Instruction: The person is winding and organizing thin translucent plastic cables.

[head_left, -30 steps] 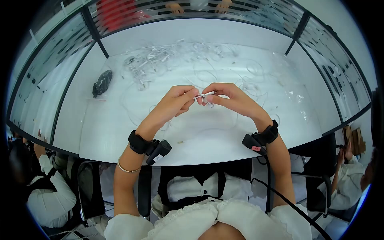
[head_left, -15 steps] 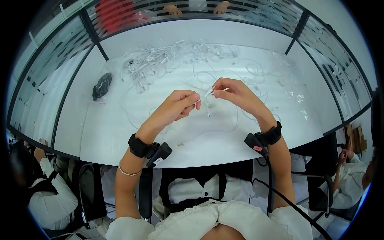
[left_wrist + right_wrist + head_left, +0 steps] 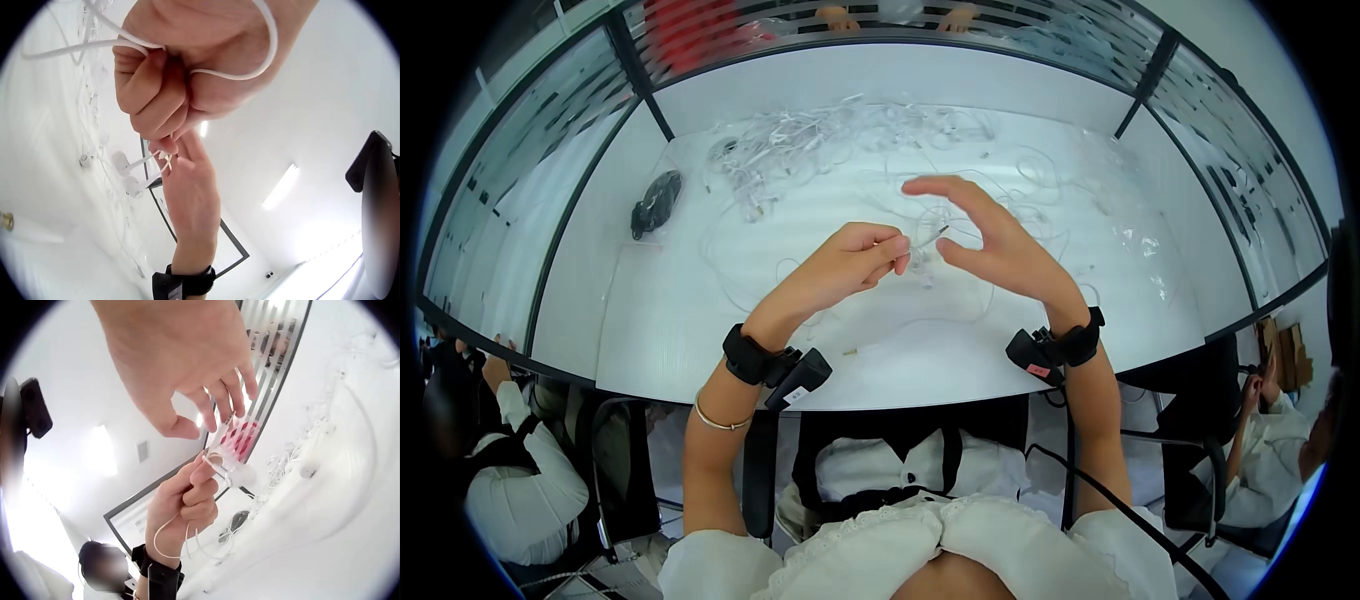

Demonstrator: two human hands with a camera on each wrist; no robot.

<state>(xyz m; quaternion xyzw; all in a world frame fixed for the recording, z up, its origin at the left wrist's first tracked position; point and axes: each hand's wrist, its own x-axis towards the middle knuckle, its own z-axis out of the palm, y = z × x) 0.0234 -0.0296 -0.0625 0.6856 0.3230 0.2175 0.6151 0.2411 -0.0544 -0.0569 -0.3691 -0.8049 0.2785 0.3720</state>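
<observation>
No words or numbers can be read. Above the table's [image 3: 920, 375] near edge, the left wrist camera [image 3: 808, 371] bears a small white label [image 3: 795, 395] and the right wrist camera [image 3: 1027, 349] a small red label [image 3: 1038, 371]; their print is too small to make out.

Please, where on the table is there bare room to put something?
On the white table, one free patch lies at the front edge, between the black wrist cameras and nearer the person than the gold-tipped plug. Another lies between the left wrist strap and the left panel. The tangled white cables crowd the back and spread behind the right hand.
</observation>
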